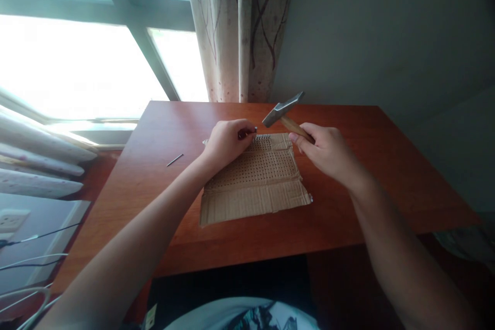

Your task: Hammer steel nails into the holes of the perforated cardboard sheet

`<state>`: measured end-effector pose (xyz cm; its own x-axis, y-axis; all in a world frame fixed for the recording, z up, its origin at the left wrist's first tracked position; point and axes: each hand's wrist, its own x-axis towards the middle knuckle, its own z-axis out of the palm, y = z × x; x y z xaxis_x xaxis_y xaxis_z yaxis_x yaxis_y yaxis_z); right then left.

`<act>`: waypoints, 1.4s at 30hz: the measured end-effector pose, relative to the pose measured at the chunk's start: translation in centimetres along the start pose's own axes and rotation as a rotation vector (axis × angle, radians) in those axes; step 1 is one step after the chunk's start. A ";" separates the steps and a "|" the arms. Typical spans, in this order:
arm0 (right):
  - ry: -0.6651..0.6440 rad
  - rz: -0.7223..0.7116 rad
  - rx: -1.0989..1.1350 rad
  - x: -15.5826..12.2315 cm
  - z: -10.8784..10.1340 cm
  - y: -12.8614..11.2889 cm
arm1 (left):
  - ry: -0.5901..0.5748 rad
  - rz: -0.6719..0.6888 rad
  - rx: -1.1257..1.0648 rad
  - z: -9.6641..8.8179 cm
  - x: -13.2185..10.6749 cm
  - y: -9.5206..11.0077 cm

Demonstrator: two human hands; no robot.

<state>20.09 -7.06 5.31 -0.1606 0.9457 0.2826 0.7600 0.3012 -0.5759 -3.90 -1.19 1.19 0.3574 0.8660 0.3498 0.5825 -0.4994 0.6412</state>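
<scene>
A piece of brown cardboard (pixel 255 196) lies on the table, its upper part dotted with rows of small holes. Over its far edge, my left hand (pixel 228 139) pinches a small metal rod (pixel 256 129); only the shiny top end shows above the fingers. My right hand (pixel 328 152) is wrapped round the wooden handle of a hammer (pixel 283 109). The hammer's metal head is raised, just right of the rod and apart from it. Left of the cardboard lies a thin metal rod (pixel 175 160).
The reddish-brown wooden table (pixel 348 206) ends near my body. A patterned curtain (pixel 251 31) hangs behind its far edge, beside a bright window (pixel 69 62). Cables (pixel 34 263) and a wall socket (pixel 13 220) are at lower left.
</scene>
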 end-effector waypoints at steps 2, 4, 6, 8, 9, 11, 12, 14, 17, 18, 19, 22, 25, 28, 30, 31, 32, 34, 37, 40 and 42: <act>-0.005 0.013 -0.037 0.2 0.0 -0.2 | 0.000 0.000 0.004 0.0 0.1 0.0; -0.047 0.037 -0.078 0.3 -0.1 -0.6 | -0.001 0.007 0.014 0.0 0.1 0.0; -0.099 0.048 -0.112 0.5 -0.2 -1.0 | -0.002 0.016 0.024 0.1 0.1 0.0; -0.126 0.037 -0.135 0.7 -0.4 -1.7 | -0.004 0.018 0.030 0.1 0.0 0.0; -0.122 0.030 -0.144 0.8 -0.6 -2.0 | -0.002 0.018 0.030 0.1 0.0 -0.1; -0.099 0.020 -0.158 1.0 -0.9 -2.8 | 0.004 0.020 0.024 0.2 -0.1 -0.2; -0.085 0.016 -0.162 1.1 -1.0 -3.1 | 0.006 0.023 0.019 0.2 -0.2 -0.2; -0.061 0.009 -0.168 1.3 -1.2 -3.6 | 0.005 0.029 0.010 0.3 -0.2 -0.3; -0.059 -0.004 -0.187 1.4 -1.1 -3.8 | -0.002 0.026 0.002 0.3 -0.2 -0.4; -0.074 -0.002 -0.198 1.3 -1.0 -3.8 | -0.002 0.022 0.001 0.2 -0.2 -0.4; -0.095 0.002 -0.210 1.3 -0.9 -3.7 | -0.002 0.017 0.001 0.2 -0.2 -0.3; -0.147 0.021 -0.243 1.3 -0.7 -3.6 | 0.000 0.006 0.001 0.2 -0.2 -0.2; -0.126 0.023 -0.264 1.4 -1.1 -3.9 | 0.000 0.009 -0.001 0.2 -0.2 -0.3; -0.072 0.014 -0.262 1.3 -1.5 -4.3 | -0.007 0.013 -0.006 0.2 -0.2 -0.3; -0.060 0.018 -0.261 1.2 -1.4 -4.4 | -0.007 0.013 -0.004 0.2 -0.2 -0.3; -0.072 0.023 -0.263 1.1 -1.3 -4.3 | -0.007 0.012 0.000 0.2 -0.2 -0.2; -0.096 0.028 -0.265 1.1 -1.1 -4.2 | -0.007 0.011 0.005 0.2 -0.2 -0.2; -0.138 0.032 -0.273 1.0 -0.8 -4.1 | -0.007 0.009 0.010 0.2 -0.2 -0.2; -0.111 0.024 -0.290 1.1 -0.8 -4.1 | -0.011 0.015 0.006 0.2 -0.2 -0.3; -0.069 0.028 -0.303 1.1 -1.0 -4.4 | -0.013 0.019 0.002 0.2 -0.1 -0.3; -0.104 0.036 -0.318 1.2 -0.9 -4.5 | -0.017 0.015 0.005 0.2 -0.1 -0.3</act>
<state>17.08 -7.43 8.94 -0.1813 0.9673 0.1771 0.9221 0.2299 -0.3114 -4.00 -1.15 0.79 0.3780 0.8581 0.3476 0.5808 -0.5122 0.6327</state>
